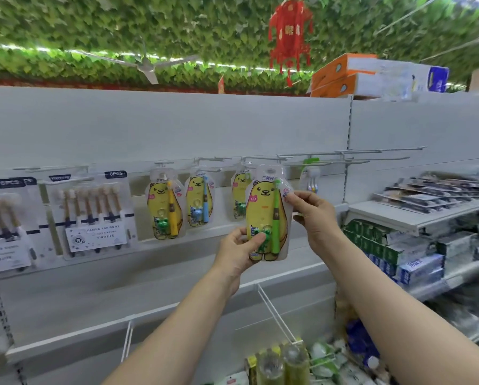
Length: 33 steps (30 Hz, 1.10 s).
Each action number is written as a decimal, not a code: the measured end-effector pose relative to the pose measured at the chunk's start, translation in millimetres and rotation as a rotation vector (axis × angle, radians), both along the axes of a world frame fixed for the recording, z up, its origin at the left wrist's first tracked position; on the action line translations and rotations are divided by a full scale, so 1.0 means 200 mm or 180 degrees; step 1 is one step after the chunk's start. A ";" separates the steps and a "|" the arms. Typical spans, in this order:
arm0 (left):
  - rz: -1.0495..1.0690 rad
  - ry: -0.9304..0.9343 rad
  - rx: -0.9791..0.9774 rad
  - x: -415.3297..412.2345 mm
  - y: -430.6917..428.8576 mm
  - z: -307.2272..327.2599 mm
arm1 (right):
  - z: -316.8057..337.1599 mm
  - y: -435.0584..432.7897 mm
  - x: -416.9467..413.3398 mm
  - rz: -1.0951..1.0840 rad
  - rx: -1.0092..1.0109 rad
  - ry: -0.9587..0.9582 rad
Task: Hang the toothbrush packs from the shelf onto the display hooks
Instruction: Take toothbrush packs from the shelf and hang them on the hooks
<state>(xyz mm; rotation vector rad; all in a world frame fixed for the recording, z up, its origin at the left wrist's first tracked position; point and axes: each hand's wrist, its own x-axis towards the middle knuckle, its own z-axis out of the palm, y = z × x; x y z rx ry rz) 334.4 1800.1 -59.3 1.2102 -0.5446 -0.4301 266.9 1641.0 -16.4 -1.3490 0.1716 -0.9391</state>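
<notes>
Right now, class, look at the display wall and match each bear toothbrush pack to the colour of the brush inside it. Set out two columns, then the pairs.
Packs:
1. held bear pack
2. leftmost hanging bear pack
3. second hanging bear pack from the left

Brush colours:
A. blue
B. green
C. yellow

Pairs: 1-B, 2-C, 3-A.

Glossy clear plastic toothbrush pack [266, 215]; thin metal hooks [352, 150]; matt white back panel [177, 126].

Yellow bear toothbrush pack [266, 215] — green brush inside — upright, just below the hooks [263, 157].
</notes>
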 end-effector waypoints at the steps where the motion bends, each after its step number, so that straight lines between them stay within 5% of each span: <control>1: -0.0019 -0.0005 0.0002 -0.01 -0.02 0.00 | 0.00 -0.02 -0.01 -0.0020 0.0006 -0.0007; 33: 0.0282 0.0079 -0.0215 0.38 -0.49 -0.10 | -0.01 -0.46 0.45 0.0029 -0.0207 0.0040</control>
